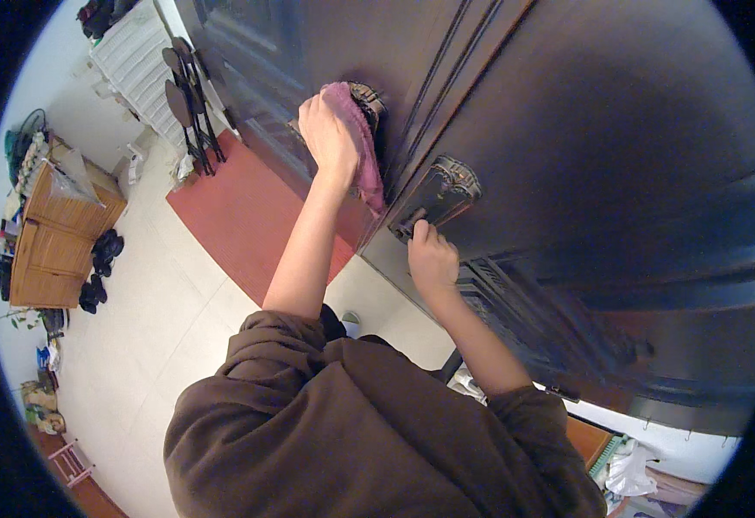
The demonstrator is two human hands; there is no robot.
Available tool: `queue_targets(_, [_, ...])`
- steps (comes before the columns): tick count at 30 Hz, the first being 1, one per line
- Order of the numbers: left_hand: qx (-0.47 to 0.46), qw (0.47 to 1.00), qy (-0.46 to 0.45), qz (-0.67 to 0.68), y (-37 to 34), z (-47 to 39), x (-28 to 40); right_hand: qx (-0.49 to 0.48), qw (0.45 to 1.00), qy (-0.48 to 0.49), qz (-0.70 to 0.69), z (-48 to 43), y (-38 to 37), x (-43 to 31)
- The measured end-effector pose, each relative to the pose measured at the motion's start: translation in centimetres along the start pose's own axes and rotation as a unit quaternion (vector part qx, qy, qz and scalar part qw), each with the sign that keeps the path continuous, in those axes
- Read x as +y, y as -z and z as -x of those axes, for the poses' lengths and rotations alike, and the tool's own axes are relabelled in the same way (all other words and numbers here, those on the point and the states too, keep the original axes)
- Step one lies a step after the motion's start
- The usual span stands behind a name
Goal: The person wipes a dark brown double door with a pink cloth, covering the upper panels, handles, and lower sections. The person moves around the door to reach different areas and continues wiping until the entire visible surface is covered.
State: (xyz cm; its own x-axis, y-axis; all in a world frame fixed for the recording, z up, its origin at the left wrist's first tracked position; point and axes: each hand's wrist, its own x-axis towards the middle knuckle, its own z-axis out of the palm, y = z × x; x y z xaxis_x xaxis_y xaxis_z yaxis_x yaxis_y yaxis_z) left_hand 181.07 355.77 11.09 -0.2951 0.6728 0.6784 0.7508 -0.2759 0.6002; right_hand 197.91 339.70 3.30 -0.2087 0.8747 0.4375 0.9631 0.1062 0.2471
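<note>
My left hand [329,129] is closed on a pink cloth [365,158], pressed against an ornate metal door handle [367,97] on the left leaf of a dark double door [584,129]. The cloth hides much of that handle, and its loose end hangs down toward the gap between the leaves. Lower and to the right, my right hand [434,256] grips the lower end of a second ornate handle [456,178], on the right leaf. My fingers cover part of it.
A red mat [235,213] lies on the pale tiled floor [157,324] by the door. Folded stools [186,97] lean near a white radiator [141,71]. A wooden cabinet [60,246] with dark shoes [102,259] beside it stands at left. A white plastic bag [630,469] sits at lower right.
</note>
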Motion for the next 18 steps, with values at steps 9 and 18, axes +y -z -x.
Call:
queue_targets(9, [0.049,0.959,0.083,0.268,3.7,-0.3,4.3,-0.066,0.997,-0.028,-0.016,0.2,0.3,-0.3])
queue_targets(18, [-0.009,0.983,-0.104,0.149,0.8,-1.3,1.8,-0.059,0.997,-0.047,0.012,-0.1,0.8,-0.7])
